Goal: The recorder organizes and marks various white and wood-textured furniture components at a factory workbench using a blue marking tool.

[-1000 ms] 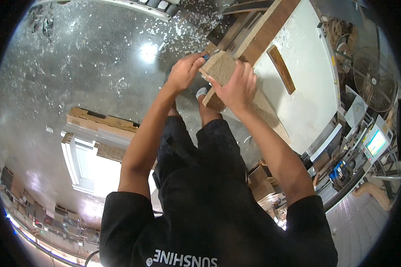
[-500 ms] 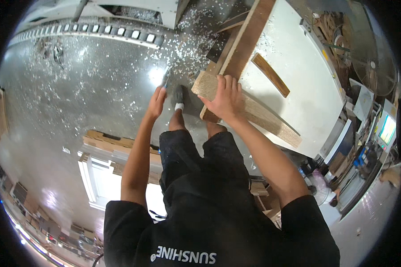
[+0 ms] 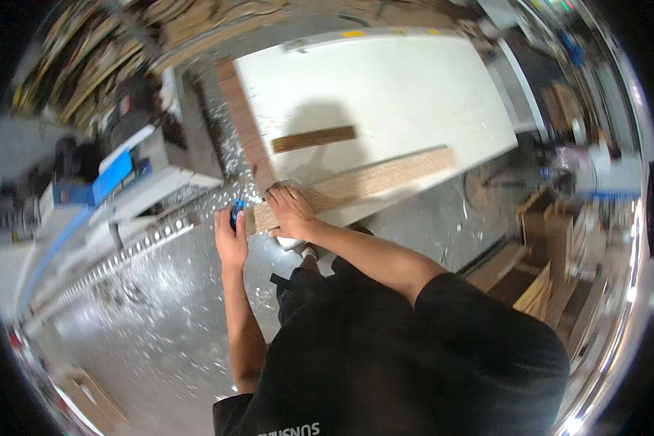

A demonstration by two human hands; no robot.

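My left hand [image 3: 230, 237] is closed around a slim blue-and-black utility knife [image 3: 237, 209], just beside the left end of a long light-brown chipboard plank [image 3: 385, 176]. The blade is too blurred to make out. My right hand [image 3: 293, 211] grips the plank near that same end, fingers over its top and thumb at the near edge. The plank lies aslant along the near side of a white-topped table [image 3: 421, 87]. A short dark-brown wood strip [image 3: 314, 138] rests on the white top, beyond the plank. A brown board [image 3: 245, 120] runs along the table's left edge.
At left stands a machine with a blue part [image 3: 112, 178] and a roller track [image 3: 134, 251]. White chips litter the grey floor [image 3: 152, 312]. Stacked boards [image 3: 94, 58] fill the far left. Wooden cabinet parts [image 3: 534, 272] stand at right. A person [image 3: 563, 163] is farther off.
My view has turned toward the table, now ahead of me. My left hand, with the utility knife, has come up close to the plank's end. My right hand still grips the plank.
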